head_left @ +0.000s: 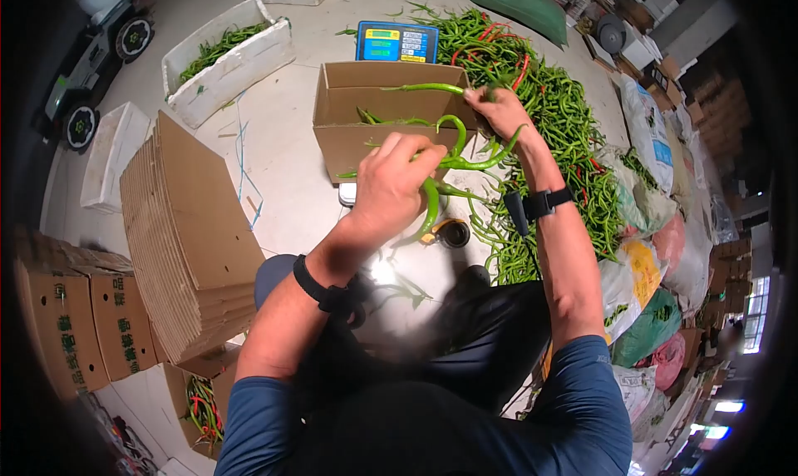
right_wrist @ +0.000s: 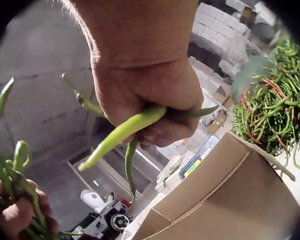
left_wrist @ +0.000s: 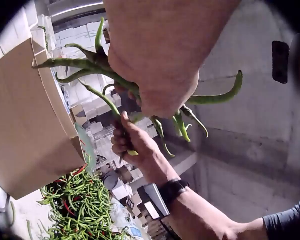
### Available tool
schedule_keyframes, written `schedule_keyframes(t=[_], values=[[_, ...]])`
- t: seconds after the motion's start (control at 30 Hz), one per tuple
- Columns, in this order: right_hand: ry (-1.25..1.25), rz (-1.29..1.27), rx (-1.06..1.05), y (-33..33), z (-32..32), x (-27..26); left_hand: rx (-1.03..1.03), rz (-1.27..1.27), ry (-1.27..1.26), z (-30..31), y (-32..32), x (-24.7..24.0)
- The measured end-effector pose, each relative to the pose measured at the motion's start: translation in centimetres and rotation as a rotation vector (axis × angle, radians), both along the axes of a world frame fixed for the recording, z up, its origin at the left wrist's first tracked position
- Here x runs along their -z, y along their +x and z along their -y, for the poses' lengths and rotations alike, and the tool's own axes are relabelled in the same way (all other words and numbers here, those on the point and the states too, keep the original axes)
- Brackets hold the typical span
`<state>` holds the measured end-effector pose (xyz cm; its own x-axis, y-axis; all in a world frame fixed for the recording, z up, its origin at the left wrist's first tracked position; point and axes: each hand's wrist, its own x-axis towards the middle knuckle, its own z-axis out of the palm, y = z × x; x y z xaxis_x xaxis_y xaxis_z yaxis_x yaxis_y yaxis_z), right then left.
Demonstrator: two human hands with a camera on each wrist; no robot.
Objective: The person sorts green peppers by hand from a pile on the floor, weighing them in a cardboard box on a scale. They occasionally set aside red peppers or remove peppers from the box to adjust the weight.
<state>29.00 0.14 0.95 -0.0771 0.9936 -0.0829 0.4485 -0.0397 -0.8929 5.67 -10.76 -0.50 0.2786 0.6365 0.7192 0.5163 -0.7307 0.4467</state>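
Several green peppers (head_left: pixel 455 135) stick out on both sides of the left hand (head_left: pixel 389 177), which grips them in front of an open cardboard box (head_left: pixel 353 156). The right hand (head_left: pixel 501 112) is at the box's right end, pinching a long green pepper (head_left: pixel 428 87) that points left over the opening. In the right wrist view the right hand (right_wrist: pixel 147 100) has its fingers curled round a few peppers (right_wrist: pixel 122 135). The left wrist view shows peppers (left_wrist: pixel 80 63) fanning out from under the left hand (left_wrist: pixel 155 85). Some green peppers lie inside the box.
A large heap of green and red peppers (head_left: pixel 565 135) spreads on the right. Behind the box stands a blue scale display (head_left: pixel 397 42). White foam boxes (head_left: pixel 187 102) and stacked flat cardboard (head_left: pixel 195 218) are at the left; filled sacks (head_left: pixel 652 135) line the far right.
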Motion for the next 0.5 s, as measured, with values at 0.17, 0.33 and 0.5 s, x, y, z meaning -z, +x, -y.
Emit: schedule_keyframes(t=[0.17,0.33,0.5], values=[[0.261,0.320,-0.184,-3.1,-7.2,1.0,-0.056,-0.096,0.048,-0.5,-1.0,-0.5],[0.196,0.306,-0.306,-3.7,-6.5,-1.2,-0.091,-0.150,-0.019,-1.0,-1.7,-0.6],[-0.216,-0.197,-0.543,-2.7,1.6,-4.0,-0.099,-0.209,-0.063,-1.4,-1.7,0.2]])
